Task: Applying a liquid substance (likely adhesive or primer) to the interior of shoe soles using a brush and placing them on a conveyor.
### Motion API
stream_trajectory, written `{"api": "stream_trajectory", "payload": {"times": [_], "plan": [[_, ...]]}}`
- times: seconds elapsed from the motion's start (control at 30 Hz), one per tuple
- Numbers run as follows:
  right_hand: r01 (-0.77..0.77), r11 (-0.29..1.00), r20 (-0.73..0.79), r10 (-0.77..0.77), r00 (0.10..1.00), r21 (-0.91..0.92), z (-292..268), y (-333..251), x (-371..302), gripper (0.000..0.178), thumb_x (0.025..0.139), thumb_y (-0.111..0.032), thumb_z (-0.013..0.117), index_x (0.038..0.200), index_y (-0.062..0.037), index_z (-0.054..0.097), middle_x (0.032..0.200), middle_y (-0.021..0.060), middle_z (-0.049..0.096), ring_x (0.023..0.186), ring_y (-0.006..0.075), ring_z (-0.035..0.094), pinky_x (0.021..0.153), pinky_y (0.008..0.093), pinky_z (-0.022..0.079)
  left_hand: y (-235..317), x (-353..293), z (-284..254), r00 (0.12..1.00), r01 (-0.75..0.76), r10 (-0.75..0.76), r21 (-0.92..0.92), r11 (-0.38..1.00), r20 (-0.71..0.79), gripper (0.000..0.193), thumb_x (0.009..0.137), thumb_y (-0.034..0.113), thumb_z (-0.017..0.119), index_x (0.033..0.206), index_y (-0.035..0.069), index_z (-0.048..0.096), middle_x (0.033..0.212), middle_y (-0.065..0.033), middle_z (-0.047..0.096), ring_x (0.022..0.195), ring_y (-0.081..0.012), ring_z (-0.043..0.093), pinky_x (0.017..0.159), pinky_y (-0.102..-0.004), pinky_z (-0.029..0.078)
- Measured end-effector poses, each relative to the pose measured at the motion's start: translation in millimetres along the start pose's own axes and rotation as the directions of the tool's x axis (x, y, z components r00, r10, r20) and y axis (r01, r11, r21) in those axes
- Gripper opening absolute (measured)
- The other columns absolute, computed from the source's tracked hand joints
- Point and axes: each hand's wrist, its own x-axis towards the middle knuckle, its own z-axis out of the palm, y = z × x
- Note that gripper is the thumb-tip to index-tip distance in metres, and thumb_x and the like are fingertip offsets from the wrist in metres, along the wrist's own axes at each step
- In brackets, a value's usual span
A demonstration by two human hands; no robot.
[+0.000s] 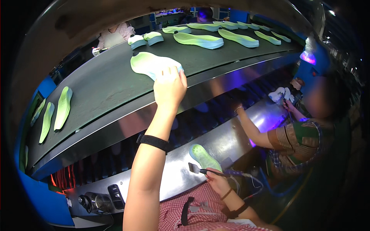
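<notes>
My left hand [169, 85] reaches up over the conveyor belt, its fingers closed over the near end of a pale green and blue shoe sole [148, 64]. Low over the metal bench, my right hand [217, 181] grips a flat brush [195, 168] by its dark handle, bristles pointing left. Right beside the brush, another green shoe sole [204, 157] lies on the bench, its lower end partly behind the brush and hand.
Several soles [198, 40] lie along the far part of the dark conveyor belt [104, 88]; more [63, 108] lie at its left end. A clear jar [95, 203] stands at the bench's lower left. A co-worker [308, 134] works at the right; another person [115, 36] stands beyond the belt.
</notes>
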Motion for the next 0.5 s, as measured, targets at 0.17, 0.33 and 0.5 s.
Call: {"api": "stream_trajectory", "payload": {"times": [0.17, 0.33, 0.5], "plan": [[-0.003, 1.0, 0.056, 0.003, 0.998, 0.006, -10, 9, 13, 0.023, 0.079, -0.003, 0.06, 0.101, -0.0006, 0.058, 0.085, 0.0035, 0.059, 0.076, 0.0119, 0.055, 0.064, 0.0224, 0.042, 2, -3, 2, 1.0, -0.001, 0.001, 0.042, 0.999, 0.0, 0.02, 0.078, 0.023, 0.055, 0.078, 0.003, 0.056, 0.075, -0.0122, 0.056, 0.073, -0.0261, 0.055, 0.061, -0.0344, 0.048], [-0.002, 1.0, 0.059, 0.003, 0.998, -0.013, -9, 13, 16, 0.023, 0.079, -0.004, 0.061, 0.101, -0.0011, 0.059, 0.086, 0.0034, 0.06, 0.076, 0.0109, 0.056, 0.064, 0.0212, 0.041, 1, -2, -4, 1.0, -0.016, 0.015, 0.073, 0.997, 0.006, 0.018, 0.079, 0.021, 0.054, 0.078, 0.003, 0.055, 0.076, -0.0124, 0.055, 0.075, -0.0266, 0.055, 0.064, -0.0341, 0.047], [0.038, 0.999, 0.071, -0.037, 0.997, -0.012, -15, 16, 22, 0.023, 0.079, -0.007, 0.062, 0.102, -0.0024, 0.059, 0.086, 0.0031, 0.061, 0.077, 0.0091, 0.056, 0.064, 0.0208, 0.042, 0, -5, 1, 0.999, -0.03, 0.029, 0.075, 0.997, 0.02, 0.021, 0.079, 0.02, 0.054, 0.089, 0.002, 0.056, 0.085, -0.014, 0.055, 0.085, -0.0306, 0.052, 0.073, -0.0357, 0.047]]}}
